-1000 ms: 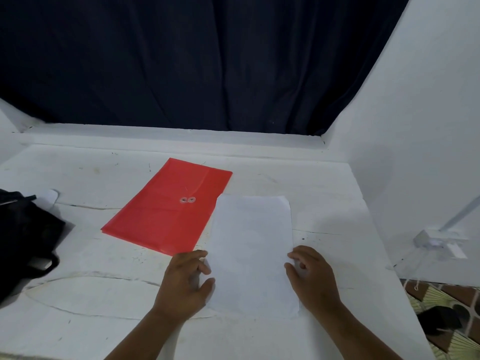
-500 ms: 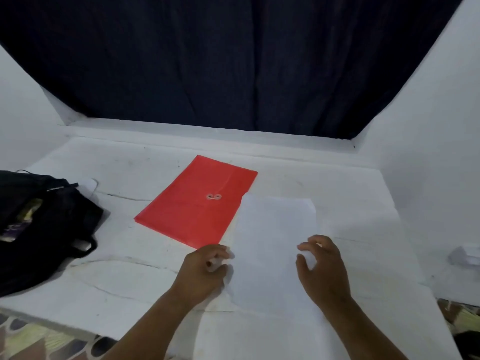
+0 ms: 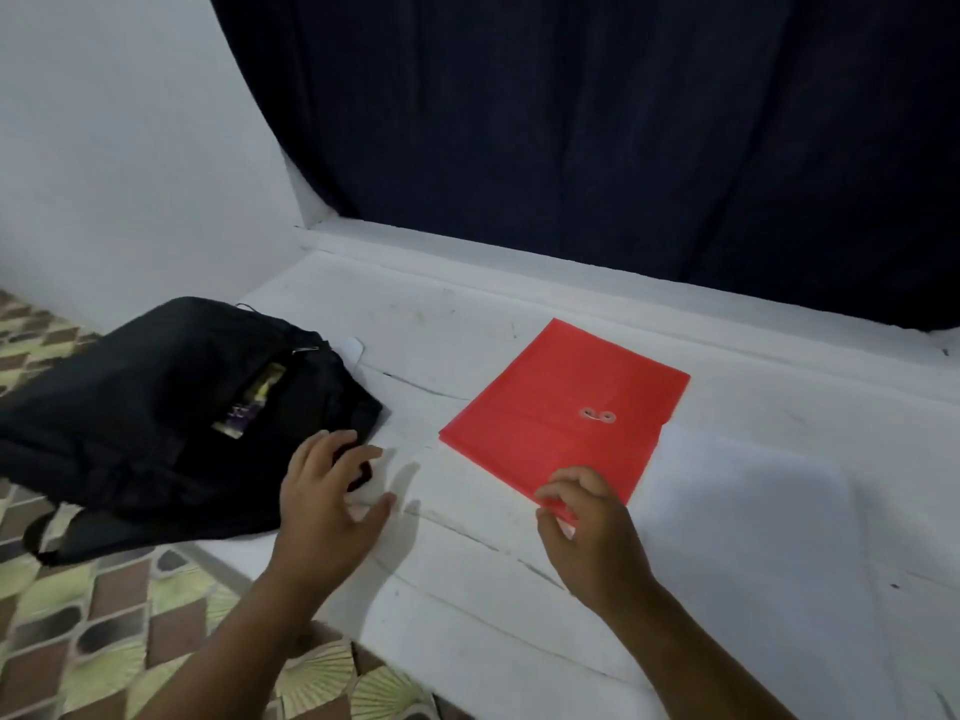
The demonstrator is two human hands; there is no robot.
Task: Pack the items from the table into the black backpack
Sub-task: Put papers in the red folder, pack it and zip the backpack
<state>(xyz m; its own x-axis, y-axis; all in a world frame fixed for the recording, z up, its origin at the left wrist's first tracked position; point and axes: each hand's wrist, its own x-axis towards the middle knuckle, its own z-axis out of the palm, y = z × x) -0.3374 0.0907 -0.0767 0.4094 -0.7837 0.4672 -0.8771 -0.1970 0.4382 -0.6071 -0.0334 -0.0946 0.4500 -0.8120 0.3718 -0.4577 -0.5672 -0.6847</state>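
A black backpack (image 3: pixel 156 418) lies at the left of the frame, on the left end of the white surface (image 3: pixel 467 563). Part of it hangs off the edge, over the patterned floor (image 3: pixel 104 641). Its top is unzipped, and something colourful (image 3: pixel 252 402) shows in the gap.

The left hand (image 3: pixel 327 506) is at the lower middle of the frame, just beside the bag's right edge. Its fingers are spread out and fairly straight. The fingertips (image 3: pixel 343 441) reach over the bag's edge, but I cannot tell if they touch it. This grip holds nothing.

A red folder (image 3: pixel 545 407) lies flat on the surface, right of the middle of the frame, well apart from the bag. It has a small string clasp (image 3: pixel 598 415) on its flap.

The right hand (image 3: pixel 587 532) is at the folder's near corner. Its fingers are curled, and the thumb and fingers pinch that corner. So the folder lies just above and behind this grip in the frame, and only the corner is in it. The rest of the folder looks flat on the surface.

A white sheet of paper (image 3: pixel 753 511) lies to the right of the folder, partly under the folder's right edge. It is hard to tell from the white surface.

A dark curtain (image 3: pixel 623 122) hangs behind, filling the upper right of the frame. A white wall (image 3: pixel 114 137) is at the upper left.
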